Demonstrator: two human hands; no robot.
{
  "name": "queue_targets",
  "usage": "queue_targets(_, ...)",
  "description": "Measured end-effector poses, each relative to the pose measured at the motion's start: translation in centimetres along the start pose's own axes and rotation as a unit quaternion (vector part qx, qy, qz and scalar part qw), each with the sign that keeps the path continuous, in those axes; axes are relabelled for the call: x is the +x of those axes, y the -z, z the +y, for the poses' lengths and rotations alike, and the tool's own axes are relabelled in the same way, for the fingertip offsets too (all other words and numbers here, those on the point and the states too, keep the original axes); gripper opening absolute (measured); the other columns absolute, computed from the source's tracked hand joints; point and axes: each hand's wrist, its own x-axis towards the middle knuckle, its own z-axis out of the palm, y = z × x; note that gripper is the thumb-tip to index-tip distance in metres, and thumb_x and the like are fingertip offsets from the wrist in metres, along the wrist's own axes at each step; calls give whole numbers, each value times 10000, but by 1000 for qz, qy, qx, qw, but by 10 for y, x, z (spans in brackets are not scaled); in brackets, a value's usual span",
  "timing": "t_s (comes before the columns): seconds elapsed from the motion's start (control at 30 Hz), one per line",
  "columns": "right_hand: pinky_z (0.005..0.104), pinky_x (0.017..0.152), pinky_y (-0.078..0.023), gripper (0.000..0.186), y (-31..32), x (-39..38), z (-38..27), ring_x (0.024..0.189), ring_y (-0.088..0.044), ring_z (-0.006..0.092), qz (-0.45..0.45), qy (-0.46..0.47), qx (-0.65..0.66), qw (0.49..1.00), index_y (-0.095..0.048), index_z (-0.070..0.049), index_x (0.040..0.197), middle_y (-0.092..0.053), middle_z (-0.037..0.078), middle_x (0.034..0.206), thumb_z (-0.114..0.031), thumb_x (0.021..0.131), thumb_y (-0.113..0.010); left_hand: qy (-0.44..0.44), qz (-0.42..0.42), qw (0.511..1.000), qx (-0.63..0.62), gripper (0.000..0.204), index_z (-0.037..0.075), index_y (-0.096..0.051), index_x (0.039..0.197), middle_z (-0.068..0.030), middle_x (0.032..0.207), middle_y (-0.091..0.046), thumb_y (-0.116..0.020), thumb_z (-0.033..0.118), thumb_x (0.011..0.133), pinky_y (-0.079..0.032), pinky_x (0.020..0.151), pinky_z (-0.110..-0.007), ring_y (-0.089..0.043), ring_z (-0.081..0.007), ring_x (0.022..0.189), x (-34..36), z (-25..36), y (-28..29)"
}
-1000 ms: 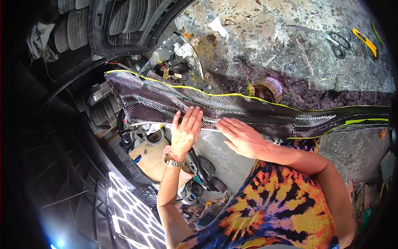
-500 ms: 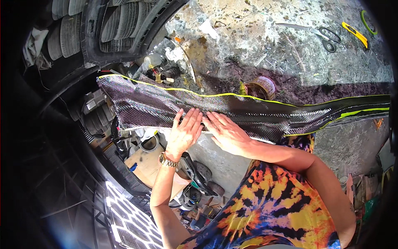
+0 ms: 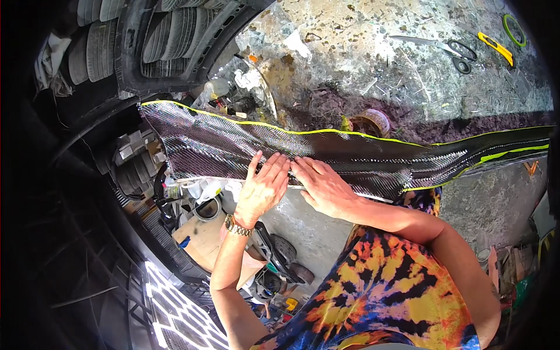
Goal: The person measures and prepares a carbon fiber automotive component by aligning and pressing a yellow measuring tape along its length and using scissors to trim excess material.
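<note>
A long panel covered in glossy black woven carbon-fibre cloth [image 3: 361, 153] stretches across the view, wide at the left and narrower at the right. Bright yellow-green tape [image 3: 280, 129] runs along its far edge, with more near its right end. My left hand [image 3: 265, 184] lies on the cloth near the panel's near edge, fingers stretched out. Beside it, my right hand [image 3: 322, 185] presses on the same spot, fingers extended and fingertips close to the left hand's. Neither hand grips anything. The panel's underside is hidden.
On the stained worktable [image 3: 350, 52] lie scissors [image 3: 446, 49], a yellow utility knife [image 3: 496, 49] and a green tape roll [image 3: 514, 30]. Another tape roll [image 3: 373, 121] sits behind the panel. Tyres [image 3: 100, 51] are stacked at the far left, and a cardboard sheet [image 3: 204, 238] lies below.
Both hands stay on nearly the same part of the panel, the fingers shifting only slightly. The whole view has moved a little.
</note>
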Motion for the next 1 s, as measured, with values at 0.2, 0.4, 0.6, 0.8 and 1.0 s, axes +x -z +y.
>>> queue_targets(0.2, 465, 1115, -376, 626, 1, 7, 6, 1330, -451, 367, 24, 22, 86, 996, -399, 36, 1404, -463, 224, 1433, -41, 829, -635, -19, -14, 1000, 11, 364, 52, -637, 1212, -73, 1326, -614, -654, 171, 868, -233, 1189, -529, -543, -211, 1296, 1, -5, 1)
queue_targets(0.4, 468, 1101, -385, 636, -3, 5, 8, 1313, -464, 365, 32, 24, 64, 997, -380, 33, 1416, -477, 223, 1417, -26, 832, -624, -29, -7, 999, 38, 362, 61, -635, 1210, -81, 1341, -602, -651, 196, 874, -235, 1187, -535, -524, -216, 1316, 4, -5, 5)
queue_targets(0.6, 459, 1078, -395, 663, -5, 5, 10, 1288, -480, 360, 48, 30, 46, 997, -363, 28, 1439, -486, 207, 1413, -44, 838, -633, -16, 1, 999, 43, 391, 60, -632, 1222, -91, 1351, -589, -655, 229, 870, -232, 1186, -537, -501, -230, 1335, 4, -3, 4)
queue_targets(0.8, 443, 1037, -405, 679, -1, 9, 9, 1218, -511, 335, 58, 23, 12, 998, -365, 41, 1427, -523, 177, 1355, -90, 826, -654, -18, -19, 998, 50, 424, 46, -622, 1240, -101, 1334, -601, -631, 267, 878, -219, 1191, -537, -513, -241, 1318, 11, -1, 6)
queue_targets(1.0, 426, 1027, -402, 663, -8, 6, 15, 1218, -518, 301, 74, 22, 12, 997, -401, 40, 1403, -546, 159, 1331, -103, 814, -670, -37, -27, 999, 26, 448, 42, -609, 1269, -97, 1328, -609, -626, 262, 878, -208, 1196, -534, -517, -240, 1314, 12, -1, 4)
